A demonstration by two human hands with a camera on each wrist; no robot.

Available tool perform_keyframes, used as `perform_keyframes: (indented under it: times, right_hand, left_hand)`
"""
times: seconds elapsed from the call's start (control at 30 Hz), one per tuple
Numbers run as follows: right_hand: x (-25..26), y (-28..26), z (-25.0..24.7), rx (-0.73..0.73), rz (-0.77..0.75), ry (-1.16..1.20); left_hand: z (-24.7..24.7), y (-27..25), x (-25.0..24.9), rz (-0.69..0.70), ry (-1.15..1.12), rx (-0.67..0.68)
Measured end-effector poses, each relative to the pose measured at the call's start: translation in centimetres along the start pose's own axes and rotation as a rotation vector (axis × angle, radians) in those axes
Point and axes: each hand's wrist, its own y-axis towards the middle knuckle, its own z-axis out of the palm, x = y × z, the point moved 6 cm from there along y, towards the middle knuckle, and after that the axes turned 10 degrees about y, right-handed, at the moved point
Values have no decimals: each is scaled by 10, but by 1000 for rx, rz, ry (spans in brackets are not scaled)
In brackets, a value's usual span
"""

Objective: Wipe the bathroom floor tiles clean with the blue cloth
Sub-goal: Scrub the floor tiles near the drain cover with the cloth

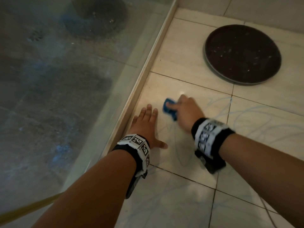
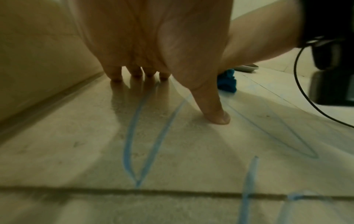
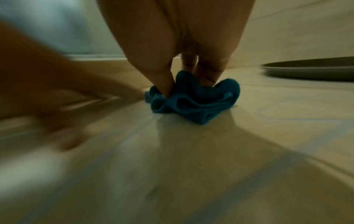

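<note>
Blue scrawls (image 2: 132, 136) beneath left hand (image 2: 153, 37).

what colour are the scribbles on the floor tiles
Light blue scribbles, clearest in the left wrist view.

The floor tiles (image 1: 189, 83) are glossy beige with dark grout lines and pale blue scribble marks (image 2: 132, 136) across them. A round dark tray (image 1: 242, 54) lies at two o'clock. The bunched blue cloth (image 1: 169, 109) sits near centre, with a flat left hand (image 1: 146, 124) pressed beside it at seven o'clock.
</note>
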Motion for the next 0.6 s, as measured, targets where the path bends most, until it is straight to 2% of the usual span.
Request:
perform_keyframes:
  times: [0.07, 0.1, 0.13, 0.17, 0.27, 0.3, 0.37, 0.47, 0.5, 0.53, 0.57, 0.6]
  right_hand:
    - [29, -31, 28, 249, -312, -272]
    - [27, -32, 29, 267, -399, -310]
    - [21, -25, 18, 209, -420, -326]
    - [9, -11, 5, 154, -352, -320]
    - [-35, 24, -28, -34, 60, -196]
    - [-35, 23, -29, -60, 101, -188]
    - [-14, 2, -16, -54, 41, -145]
    - [28, -40, 19, 193, -262, -340]
    - [29, -42, 18, 214, -318, -364]
    - [24, -37, 10, 179, -334, -345]
    - [14, -28, 1, 134, -285, -275]
    - [-4, -15, -8, 72, -173, -235]
  left_hand:
    - [0, 1, 0, 4, -3, -2]
    - [0, 1, 0, 6, 1, -6]
    - [0, 0, 0, 8, 5, -5]
    - [0, 0, 0, 9, 6, -2]
    - [0, 0, 1, 4, -1, 0]
    - [0, 0, 0, 3, -3, 2]
    - [0, 0, 0, 0, 4, 8]
    - [1, 1, 0, 3, 22, 3]
    - [2, 1, 0, 6, 25, 2]
    - [2, 1, 0, 4, 28, 4]
    - [1, 1, 0, 2, 33, 10]
    - [0, 0, 0, 2, 37, 17]
